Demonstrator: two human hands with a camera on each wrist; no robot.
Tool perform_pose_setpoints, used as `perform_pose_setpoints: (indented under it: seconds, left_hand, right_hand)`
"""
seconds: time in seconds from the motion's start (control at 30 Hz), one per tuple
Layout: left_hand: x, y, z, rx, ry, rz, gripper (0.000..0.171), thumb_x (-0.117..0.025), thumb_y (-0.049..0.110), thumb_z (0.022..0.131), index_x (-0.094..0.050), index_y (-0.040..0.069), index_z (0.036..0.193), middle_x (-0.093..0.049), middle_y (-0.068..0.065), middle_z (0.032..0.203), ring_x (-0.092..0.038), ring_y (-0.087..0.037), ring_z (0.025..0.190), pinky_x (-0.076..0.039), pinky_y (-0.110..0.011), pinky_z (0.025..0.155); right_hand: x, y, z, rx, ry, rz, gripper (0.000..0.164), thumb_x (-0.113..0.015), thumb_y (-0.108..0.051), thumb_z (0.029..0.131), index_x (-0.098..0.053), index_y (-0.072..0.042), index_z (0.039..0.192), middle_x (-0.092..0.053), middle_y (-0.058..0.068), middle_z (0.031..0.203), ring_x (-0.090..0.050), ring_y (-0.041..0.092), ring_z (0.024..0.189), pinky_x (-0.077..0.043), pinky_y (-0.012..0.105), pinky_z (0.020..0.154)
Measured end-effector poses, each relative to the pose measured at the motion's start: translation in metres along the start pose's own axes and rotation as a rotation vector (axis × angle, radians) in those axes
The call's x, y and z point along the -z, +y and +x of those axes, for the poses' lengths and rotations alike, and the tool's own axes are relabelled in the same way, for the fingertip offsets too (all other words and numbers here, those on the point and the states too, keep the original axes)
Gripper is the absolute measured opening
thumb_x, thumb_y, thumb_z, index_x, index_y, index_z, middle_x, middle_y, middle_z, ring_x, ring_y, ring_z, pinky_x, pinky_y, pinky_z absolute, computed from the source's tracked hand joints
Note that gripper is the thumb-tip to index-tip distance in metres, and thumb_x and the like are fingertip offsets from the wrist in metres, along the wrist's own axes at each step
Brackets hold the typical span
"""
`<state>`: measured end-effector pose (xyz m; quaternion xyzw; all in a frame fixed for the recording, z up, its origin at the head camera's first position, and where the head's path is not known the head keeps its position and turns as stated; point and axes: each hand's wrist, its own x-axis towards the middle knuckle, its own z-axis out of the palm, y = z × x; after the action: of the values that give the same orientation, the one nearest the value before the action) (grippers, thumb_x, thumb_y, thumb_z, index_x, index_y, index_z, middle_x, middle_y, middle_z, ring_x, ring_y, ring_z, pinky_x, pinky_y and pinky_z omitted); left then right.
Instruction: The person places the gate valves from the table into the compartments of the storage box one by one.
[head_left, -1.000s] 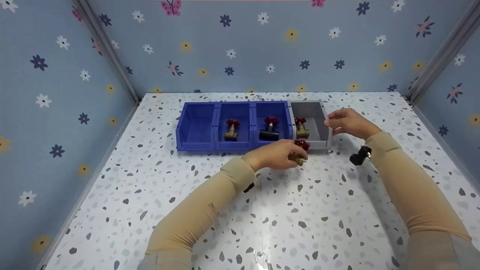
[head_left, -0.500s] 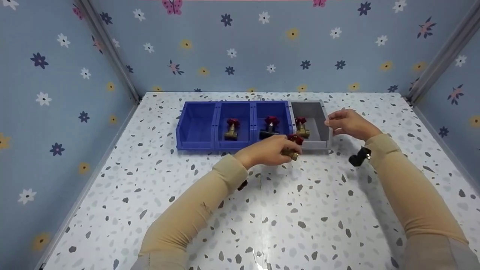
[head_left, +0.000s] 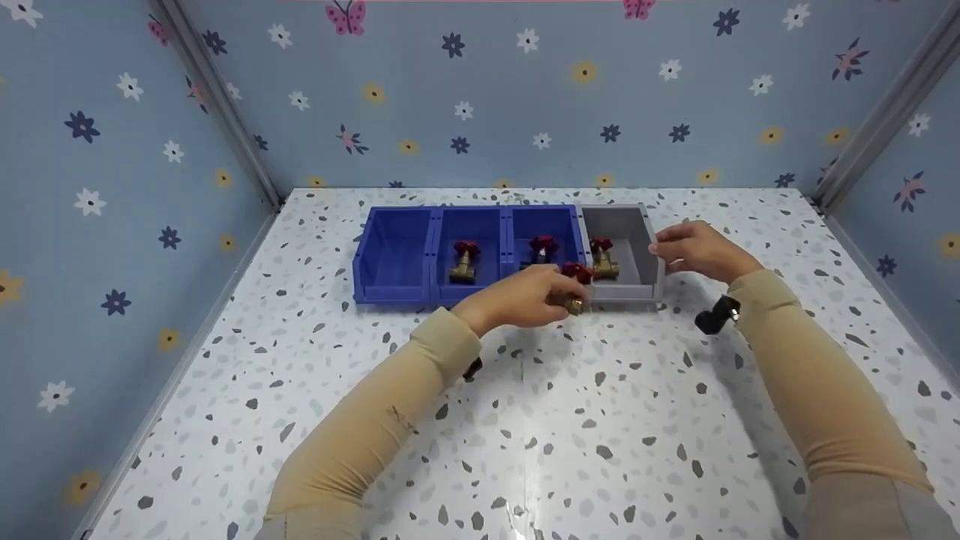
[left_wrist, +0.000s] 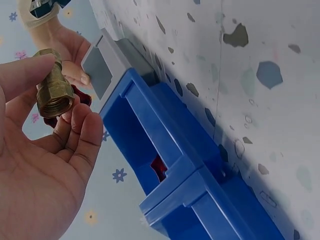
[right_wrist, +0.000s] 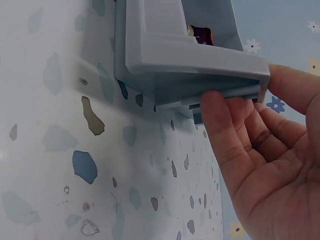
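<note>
My left hand [head_left: 517, 296] grips a brass valve [left_wrist: 54, 90] with a red handwheel [head_left: 576, 274]. In the left wrist view the thumb lies on the brass body and the fingers curl beneath. The hand is over the front edge of the rightmost blue bin [head_left: 529, 214], near the grey bin [head_left: 622, 293]. My right hand [head_left: 705, 249] pinches the grey bin's outer right wall, thumb at the rim and fingers outside. Another brass valve [head_left: 604, 268] with a red wheel stands in the grey bin. A dark-bodied valve [head_left: 544, 246] in the rightmost blue bin is partly hidden by my left hand.
Four-bin row aside, a middle blue bin [head_left: 489, 225] holds a brass valve [head_left: 463, 266] with a red wheel. The leftmost blue bin [head_left: 391, 293] adjoins it. A speckled white table [head_left: 600, 420] carries them, with flowered walls [head_left: 495, 90] behind and at the sides.
My left hand has moved left with the brass valve, from the grey bin's front to the rightmost blue bin's front. The right hand keeps its place on the grey bin.
</note>
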<state>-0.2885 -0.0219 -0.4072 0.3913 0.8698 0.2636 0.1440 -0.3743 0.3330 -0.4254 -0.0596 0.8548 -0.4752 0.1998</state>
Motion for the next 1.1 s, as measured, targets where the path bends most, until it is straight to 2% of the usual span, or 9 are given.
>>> perform_pose_setpoints:
  seconds: [0.07, 0.13, 0.2, 0.3, 0.43, 0.6, 0.77, 0.87, 1.1]
  left_hand:
    - [0.002, 0.0, -0.002, 0.004, 0.009, 0.008, 0.042, -0.063, 0.017, 0.104, -0.071, 0.024, 0.144, -0.068, -0.006, 0.146, -0.054, -0.032, 0.144, -0.04, -0.053, 0.127]
    - [0.004, -0.001, -0.003, 0.006, 0.016, 0.008, 0.043, -0.063, 0.016, 0.103, -0.071, 0.022, 0.145, -0.068, -0.006, 0.145, -0.056, -0.031, 0.14, -0.042, -0.051, 0.125]
    - [0.005, -0.002, -0.004, 0.002, 0.021, -0.001, 0.043, -0.064, 0.015, 0.103, -0.071, 0.02, 0.145, -0.069, -0.008, 0.134, -0.058, -0.027, 0.122, -0.049, -0.048, 0.113]
    - [0.007, -0.005, -0.006, -0.006, 0.026, -0.026, 0.043, -0.065, 0.014, 0.103, -0.071, 0.016, 0.145, -0.068, -0.01, 0.123, -0.054, -0.025, 0.107, -0.05, -0.044, 0.101]
    - [0.01, -0.008, -0.01, 0.009, 0.031, -0.042, 0.045, -0.065, 0.015, 0.102, -0.07, 0.018, 0.146, -0.065, -0.009, 0.121, -0.049, -0.023, 0.102, -0.046, -0.042, 0.095]
    - [0.014, -0.012, -0.017, 0.053, 0.051, -0.05, 0.044, -0.064, 0.016, 0.103, -0.07, 0.019, 0.146, -0.065, -0.008, 0.126, -0.051, -0.025, 0.106, -0.049, -0.044, 0.1]
    - [0.016, -0.017, -0.023, 0.064, 0.066, -0.05, 0.042, -0.064, 0.015, 0.104, -0.071, 0.018, 0.145, -0.065, -0.009, 0.127, -0.054, -0.025, 0.107, -0.053, -0.047, 0.103]
    - [0.018, -0.02, -0.026, 0.069, 0.083, -0.047, 0.042, -0.064, 0.015, 0.104, -0.071, 0.017, 0.145, -0.066, -0.008, 0.125, -0.055, -0.024, 0.107, -0.053, -0.046, 0.103]
    - [0.029, -0.025, -0.036, 0.097, 0.131, -0.027, 0.043, -0.063, 0.016, 0.104, -0.071, 0.02, 0.146, -0.066, -0.007, 0.127, -0.056, -0.024, 0.11, -0.053, -0.047, 0.105]
  right_hand:
    - [0.001, -0.001, 0.0, -0.013, -0.01, 0.012, 0.066, -0.06, -0.024, 0.113, -0.036, 0.013, 0.161, -0.046, 0.035, 0.159, -0.065, 0.026, 0.128, -0.061, 0.026, 0.095]
    - [0.002, -0.001, 0.0, -0.025, -0.012, 0.028, 0.063, -0.06, -0.023, 0.113, -0.039, 0.014, 0.16, -0.049, 0.034, 0.157, -0.067, 0.021, 0.123, -0.061, 0.025, 0.093]
    - [0.002, -0.002, -0.001, -0.036, -0.008, 0.041, 0.059, -0.06, -0.021, 0.113, -0.043, 0.014, 0.157, -0.053, 0.031, 0.153, -0.069, 0.018, 0.118, -0.061, 0.024, 0.092]
    - [0.002, -0.004, -0.001, -0.053, -0.003, 0.051, 0.058, -0.061, -0.021, 0.112, -0.044, 0.015, 0.155, -0.055, 0.029, 0.151, -0.07, 0.016, 0.116, -0.061, 0.024, 0.092]
    - [0.001, -0.007, 0.0, -0.08, 0.011, 0.045, 0.06, -0.062, -0.022, 0.111, -0.043, 0.014, 0.156, -0.051, 0.031, 0.155, -0.067, 0.02, 0.12, -0.06, 0.023, 0.091]
    - [-0.001, -0.005, 0.001, -0.073, 0.025, 0.069, 0.062, -0.061, -0.019, 0.111, -0.039, 0.015, 0.158, -0.05, 0.03, 0.154, -0.068, 0.016, 0.114, -0.061, 0.023, 0.09]
    - [-0.003, -0.002, -0.001, -0.039, 0.035, 0.112, 0.056, -0.06, -0.015, 0.111, -0.043, 0.017, 0.153, -0.064, 0.011, 0.124, -0.07, 0.009, 0.099, -0.062, 0.024, 0.084]
    - [-0.004, -0.001, -0.001, -0.026, 0.035, 0.121, 0.051, -0.061, -0.014, 0.111, -0.046, 0.018, 0.148, -0.064, 0.001, 0.111, -0.07, 0.008, 0.095, -0.062, 0.024, 0.083]
    - [-0.005, -0.002, -0.001, -0.019, 0.036, 0.136, 0.057, -0.061, -0.013, 0.11, -0.041, 0.02, 0.153, -0.063, 0.001, 0.112, -0.07, 0.006, 0.093, -0.062, 0.022, 0.084]
